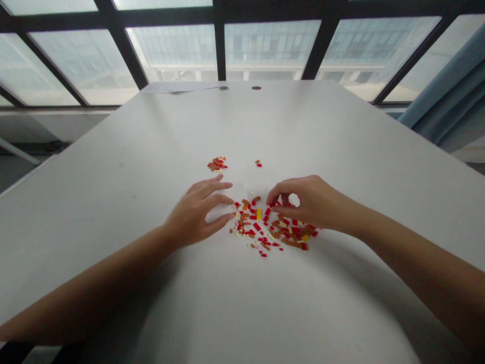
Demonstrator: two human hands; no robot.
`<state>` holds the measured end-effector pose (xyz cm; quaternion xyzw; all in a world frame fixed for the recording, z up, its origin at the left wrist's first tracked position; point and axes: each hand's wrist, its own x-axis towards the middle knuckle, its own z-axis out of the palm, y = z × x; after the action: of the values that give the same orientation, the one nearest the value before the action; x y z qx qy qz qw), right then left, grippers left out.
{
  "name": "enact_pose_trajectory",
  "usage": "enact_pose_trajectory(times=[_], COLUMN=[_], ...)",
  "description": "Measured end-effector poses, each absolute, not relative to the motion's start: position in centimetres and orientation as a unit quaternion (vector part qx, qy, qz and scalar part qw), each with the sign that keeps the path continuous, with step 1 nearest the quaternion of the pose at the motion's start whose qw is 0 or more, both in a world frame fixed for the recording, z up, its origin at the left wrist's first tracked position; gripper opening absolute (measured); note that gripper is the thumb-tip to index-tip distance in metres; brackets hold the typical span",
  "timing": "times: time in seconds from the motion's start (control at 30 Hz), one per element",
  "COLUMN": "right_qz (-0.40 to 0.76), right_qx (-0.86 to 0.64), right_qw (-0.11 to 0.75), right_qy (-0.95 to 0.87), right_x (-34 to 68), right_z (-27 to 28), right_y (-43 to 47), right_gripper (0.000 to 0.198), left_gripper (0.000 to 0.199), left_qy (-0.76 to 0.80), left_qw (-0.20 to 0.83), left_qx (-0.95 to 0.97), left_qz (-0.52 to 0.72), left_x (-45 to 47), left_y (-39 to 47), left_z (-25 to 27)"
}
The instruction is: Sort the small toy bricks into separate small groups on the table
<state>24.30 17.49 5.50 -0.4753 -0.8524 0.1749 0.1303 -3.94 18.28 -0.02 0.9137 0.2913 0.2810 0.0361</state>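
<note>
A loose pile of small building bricks [257, 227] in red, brown, yellow, orange and cream lies spread on the white table [242, 298]. At the pile's left edge, my left hand [199, 210] is open, its thumb and fingers apart and the tips close to the outer bricks. My right hand [310, 199] reaches over the pile's upper right part. Its thumb and forefinger are brought together in a pinch, with a small red brick [271, 206] showing at the tips. A larger yellow brick [258, 214] lies between the two hands.
Beyond my left hand is a smaller heap of red and brown bricks [217, 164]. A red brick [259, 165] and a brown one lie apart to its right. Thin sheets [178, 88] rest at the far edge, near two round table holes [256, 88]. A blue curtain [447, 96] hangs at right.
</note>
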Motion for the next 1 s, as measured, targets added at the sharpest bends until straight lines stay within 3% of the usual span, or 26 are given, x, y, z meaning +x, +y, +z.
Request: enact_pose_trajectory(times=[0.17, 0.43, 0.73, 1.0], right_qz=[0.191, 0.186, 0.139, 0.117], right_qx=[-0.472, -0.454, -0.574, -0.591], right_qw=[0.155, 0.192, 0.226, 0.268], right_qy=[-0.847, -0.85, -0.775, -0.752], right_x=[24.4, 24.0, 23.5, 23.1], right_z=[4.9, 4.4, 2.7, 0.9], right_y=[17.9, 18.7, 24.6, 27.5], right_gripper=[0.012, 0.012, 0.014, 0.017], left_gripper=[0.007, 0.008, 0.006, 0.006], left_qy=[0.293, 0.275, 0.283, 0.279], left_qw=[0.015, 0.008, 0.043, 0.055], left_qx=[0.906, 0.918, 0.914, 0.909], left_qz=[0.305, 0.284, 0.287, 0.305], left_x=[-3.8, -3.3, -3.3, -3.6], left_y=[18.1, 17.8, 18.3, 18.5], left_z=[0.2, 0.0, -0.2, -0.3])
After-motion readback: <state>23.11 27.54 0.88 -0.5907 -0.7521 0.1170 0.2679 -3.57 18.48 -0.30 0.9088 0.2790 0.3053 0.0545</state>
